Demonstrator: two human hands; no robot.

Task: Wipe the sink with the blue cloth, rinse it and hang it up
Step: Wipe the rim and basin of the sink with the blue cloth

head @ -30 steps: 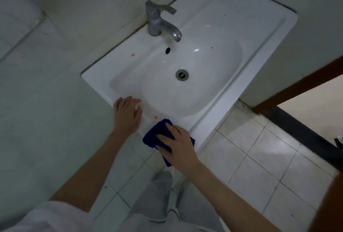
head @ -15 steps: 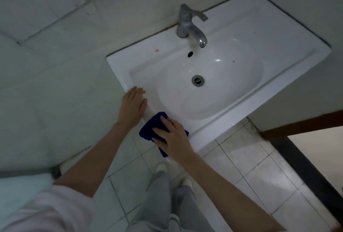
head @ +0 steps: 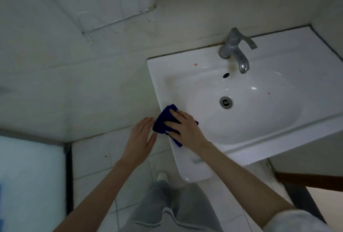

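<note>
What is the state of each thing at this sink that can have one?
sink, red specks on it.
blue cloth, folded, pressed on the sink's left rim.
right hand, flat on the cloth, pressing it.
left hand, open, beside the cloth.
faucet, off, no water running.
drain, unplugged.

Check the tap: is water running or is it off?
Off. No stream falls from the faucet spout, and the sink basin beneath it shows no flowing water.
</note>
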